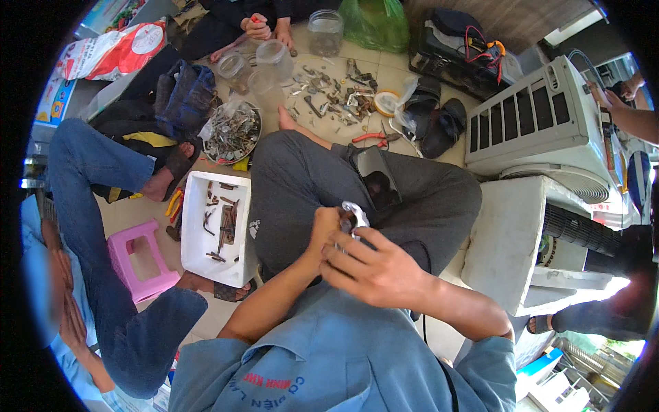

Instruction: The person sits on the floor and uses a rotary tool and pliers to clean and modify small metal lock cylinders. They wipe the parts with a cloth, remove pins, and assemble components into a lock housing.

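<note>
In front of my lap, my left hand point(325, 238) is closed around a shiny silver metal piece point(355, 213) with a rounded end and a brown, round part in it; its exact kind I cannot make out. My right hand point(374, 269) lies over it from the right, its curled fingers against the piece and partly hiding it. A dark phone point(375, 176) rests on my grey trousers just beyond the hands. Left of my knee stands a white foam box point(194, 237) with several rusty rods and small metal parts in it.
Metal fittings point(336, 97) lie scattered on the tiles ahead, near red-handled pliers point(376, 138) and clear jars point(274, 60). A round tray point(233, 132) holds small metal parts. A pink stool point(142, 261) and seated person are left; an air-conditioner unit point(532, 113) is right.
</note>
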`<state>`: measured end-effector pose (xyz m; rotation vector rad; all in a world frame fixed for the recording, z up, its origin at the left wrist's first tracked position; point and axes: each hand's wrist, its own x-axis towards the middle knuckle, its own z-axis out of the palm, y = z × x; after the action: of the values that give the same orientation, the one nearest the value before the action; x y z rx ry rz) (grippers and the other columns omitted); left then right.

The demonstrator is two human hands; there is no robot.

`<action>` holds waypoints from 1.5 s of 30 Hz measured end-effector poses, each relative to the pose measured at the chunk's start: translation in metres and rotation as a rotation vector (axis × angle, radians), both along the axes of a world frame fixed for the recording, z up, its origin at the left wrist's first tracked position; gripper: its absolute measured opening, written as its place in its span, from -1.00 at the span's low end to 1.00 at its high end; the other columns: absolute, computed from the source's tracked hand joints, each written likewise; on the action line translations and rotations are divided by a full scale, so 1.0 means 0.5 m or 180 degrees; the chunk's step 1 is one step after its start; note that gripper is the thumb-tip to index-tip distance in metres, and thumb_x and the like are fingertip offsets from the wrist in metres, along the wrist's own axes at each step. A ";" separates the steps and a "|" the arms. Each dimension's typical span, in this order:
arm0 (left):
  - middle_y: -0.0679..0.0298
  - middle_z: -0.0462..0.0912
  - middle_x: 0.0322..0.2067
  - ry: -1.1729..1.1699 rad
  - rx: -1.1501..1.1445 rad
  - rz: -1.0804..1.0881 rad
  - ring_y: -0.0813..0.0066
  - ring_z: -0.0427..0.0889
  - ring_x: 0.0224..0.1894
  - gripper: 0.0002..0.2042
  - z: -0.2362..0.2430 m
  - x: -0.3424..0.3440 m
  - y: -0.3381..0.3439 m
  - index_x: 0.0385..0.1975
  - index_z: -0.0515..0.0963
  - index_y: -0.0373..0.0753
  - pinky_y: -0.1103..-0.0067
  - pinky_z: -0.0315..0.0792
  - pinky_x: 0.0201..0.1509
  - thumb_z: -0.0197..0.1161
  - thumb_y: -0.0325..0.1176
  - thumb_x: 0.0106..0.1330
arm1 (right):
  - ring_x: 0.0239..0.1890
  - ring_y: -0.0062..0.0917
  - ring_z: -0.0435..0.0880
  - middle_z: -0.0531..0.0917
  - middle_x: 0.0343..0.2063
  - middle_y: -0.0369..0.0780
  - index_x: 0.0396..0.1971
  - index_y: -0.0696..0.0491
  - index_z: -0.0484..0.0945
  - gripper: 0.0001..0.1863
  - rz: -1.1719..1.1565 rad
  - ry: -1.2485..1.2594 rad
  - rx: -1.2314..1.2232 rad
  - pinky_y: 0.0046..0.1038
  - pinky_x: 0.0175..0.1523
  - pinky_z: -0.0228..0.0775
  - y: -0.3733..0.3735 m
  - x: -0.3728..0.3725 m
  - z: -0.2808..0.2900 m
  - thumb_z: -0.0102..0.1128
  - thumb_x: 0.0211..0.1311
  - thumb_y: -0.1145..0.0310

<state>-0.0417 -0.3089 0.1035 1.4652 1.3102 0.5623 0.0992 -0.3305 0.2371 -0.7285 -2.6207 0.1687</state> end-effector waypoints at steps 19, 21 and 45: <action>0.50 0.38 -0.56 -0.1502 -0.1566 0.0747 0.71 0.34 -0.58 -0.81 0.001 0.031 0.016 -0.36 0.49 -0.20 0.63 0.28 -0.57 0.42 -0.55 0.18 | -0.46 -0.57 0.64 0.66 -0.53 -0.15 -0.26 0.15 0.63 -0.72 -0.2938 0.1958 -0.2922 -0.45 -0.34 0.46 0.039 0.131 -0.205 0.34 0.38 0.20; 0.35 0.56 -0.49 -0.0816 -0.1385 0.0666 0.55 0.52 -0.55 -0.86 -0.003 0.025 0.044 -0.28 0.59 -0.26 0.55 0.40 -0.54 0.39 -0.46 0.22 | -0.41 -0.39 0.73 0.74 -0.38 -0.06 -0.05 0.13 0.63 -0.65 -0.3226 0.1852 -0.2396 -0.37 -0.23 0.58 -0.026 0.061 -0.132 0.47 0.24 0.31; 0.22 0.67 -0.55 0.0045 -0.0369 -0.2817 0.43 0.68 -0.44 -0.86 0.031 0.026 0.049 -0.43 0.67 -0.30 0.37 0.50 -0.35 0.41 -0.36 0.16 | -0.16 -0.28 0.67 0.64 -0.21 -0.19 -0.28 0.09 0.66 -0.77 0.0646 0.0338 -0.0927 -0.32 -0.16 0.53 0.011 0.063 0.036 0.36 0.10 0.29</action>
<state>-0.0286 -0.2847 0.1192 1.7563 0.5753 -0.1072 0.1306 -0.3249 0.2553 -0.5256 -2.5916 0.6412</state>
